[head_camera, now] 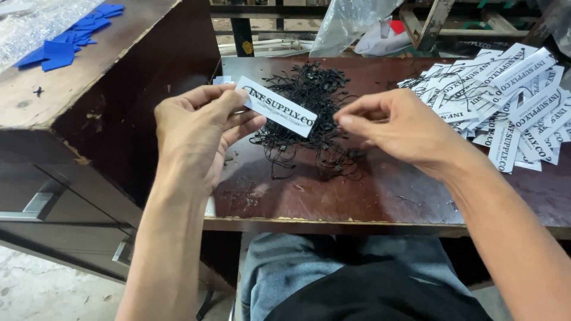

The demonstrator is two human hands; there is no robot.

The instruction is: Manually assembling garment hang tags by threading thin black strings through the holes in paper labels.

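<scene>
My left hand holds a narrow white paper tag with black print by its left end, tilted down to the right. My right hand sits just right of the tag with thumb and forefinger pinched together over a loose heap of thin black strings on the dark brown table. Whether a string is caught in the pinch is too fine to tell.
A spread pile of matching white printed tags covers the table's right side. A dark wooden cabinet rises at the left, with blue pieces and clear plastic on top. Clear plastic bags lie behind the table. My lap is below the table's edge.
</scene>
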